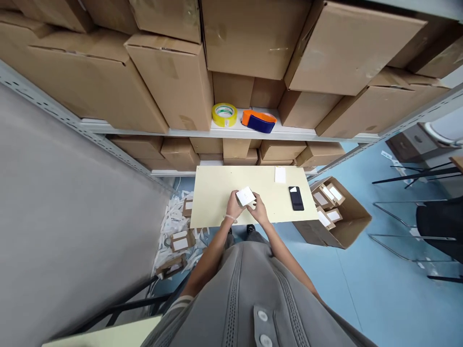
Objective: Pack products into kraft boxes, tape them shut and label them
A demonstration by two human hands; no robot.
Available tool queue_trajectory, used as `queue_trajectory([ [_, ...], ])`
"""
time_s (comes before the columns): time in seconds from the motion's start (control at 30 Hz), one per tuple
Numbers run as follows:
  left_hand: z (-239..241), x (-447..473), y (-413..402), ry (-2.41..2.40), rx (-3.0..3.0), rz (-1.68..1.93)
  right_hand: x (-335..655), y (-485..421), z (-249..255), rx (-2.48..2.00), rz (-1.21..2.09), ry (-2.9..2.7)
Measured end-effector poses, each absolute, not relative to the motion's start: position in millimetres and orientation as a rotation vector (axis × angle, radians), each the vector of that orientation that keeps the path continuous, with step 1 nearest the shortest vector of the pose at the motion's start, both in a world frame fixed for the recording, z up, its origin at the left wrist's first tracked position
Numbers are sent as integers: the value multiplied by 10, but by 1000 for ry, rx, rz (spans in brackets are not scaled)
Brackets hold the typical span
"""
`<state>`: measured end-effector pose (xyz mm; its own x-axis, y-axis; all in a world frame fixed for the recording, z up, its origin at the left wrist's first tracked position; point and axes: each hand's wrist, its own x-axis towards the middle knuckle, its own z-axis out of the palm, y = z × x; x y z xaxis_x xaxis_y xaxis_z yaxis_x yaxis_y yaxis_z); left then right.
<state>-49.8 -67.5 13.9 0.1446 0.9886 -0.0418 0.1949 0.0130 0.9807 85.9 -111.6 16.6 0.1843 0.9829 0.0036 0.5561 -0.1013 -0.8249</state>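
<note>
Both hands meet over the near middle of the pale table point(217, 193) — the left hand point(233, 206) curls closed around the left side of a small white box point(246, 196), and the right hand point(258, 208) grips it from the right and below. The box sits tilted, lifted just off the tabletop. Both forearms reach forward from the body, converging. A black phone point(296, 198) lies to the right, apart — a white card point(279, 174) farther back.

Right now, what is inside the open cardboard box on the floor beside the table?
Several small brown boxes with white labels lie in the open box. Whatever sits beneath them is covered, so I cannot tell how deep the pile goes.
</note>
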Motion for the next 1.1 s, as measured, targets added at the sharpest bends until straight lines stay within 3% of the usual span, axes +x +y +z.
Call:
queue_trajectory([
  [0.43,242,-481,-631,1252,1467,1041,1024,-887,203,-1722,857,-1595],
  [0.73,109,-679,-736,1371,1177,1186,1055,-777,287,-1759,846,-1746],
  [0.9,213,-764,-766,1689,1460,1180,1053,-700,326,-1712,889,-1712],
  [1.1,392,-741,-738,1746,1948,815,1054,-616,333,-1562,975,-1623],
])
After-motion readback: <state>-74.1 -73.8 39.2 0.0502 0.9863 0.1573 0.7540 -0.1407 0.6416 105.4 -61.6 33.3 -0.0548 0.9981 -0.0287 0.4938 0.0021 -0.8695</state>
